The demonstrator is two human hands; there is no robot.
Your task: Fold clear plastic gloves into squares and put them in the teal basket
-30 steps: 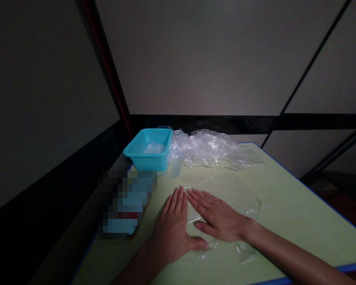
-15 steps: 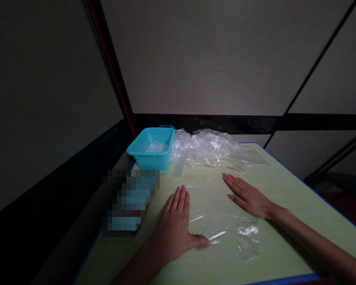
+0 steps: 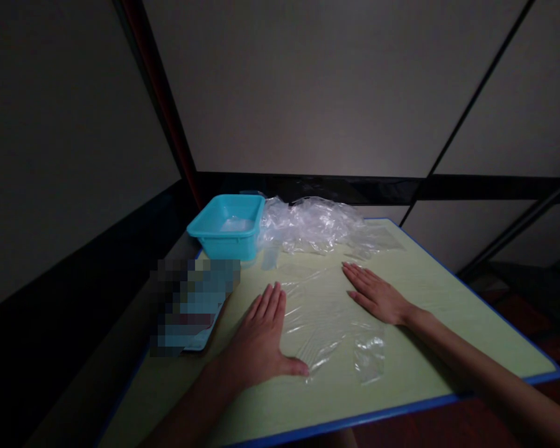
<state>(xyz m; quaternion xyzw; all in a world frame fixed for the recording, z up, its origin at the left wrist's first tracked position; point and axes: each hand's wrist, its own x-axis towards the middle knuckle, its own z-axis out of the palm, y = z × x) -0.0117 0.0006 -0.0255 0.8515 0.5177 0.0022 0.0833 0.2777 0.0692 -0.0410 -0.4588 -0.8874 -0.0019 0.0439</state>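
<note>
A clear plastic bag (image 3: 324,308) lies spread flat on the pale green table (image 3: 443,311), with fine creases running across it. My left hand (image 3: 264,339) rests flat on its left side, fingers together and thumb stretched out to the right. On the right side, my right hand (image 3: 378,295) presses flat near the bag's edge, its fingers pointing to the far left. Neither hand grips anything. A crinkled part of the plastic (image 3: 369,356) shows at the near right, below my right hand.
A turquoise plastic basin (image 3: 228,244) stands at the far left with something whitish inside. Beside it is a heap of crumpled clear plastic bags (image 3: 317,224). A blurred-out flat object (image 3: 198,311) lies at the table's left edge. Walls close off the back and left.
The view has shifted, so everything appears a little further left and up, and more of the near table edge shows. Both hands stay flat on the plastic, which looks more creased between them.
</note>
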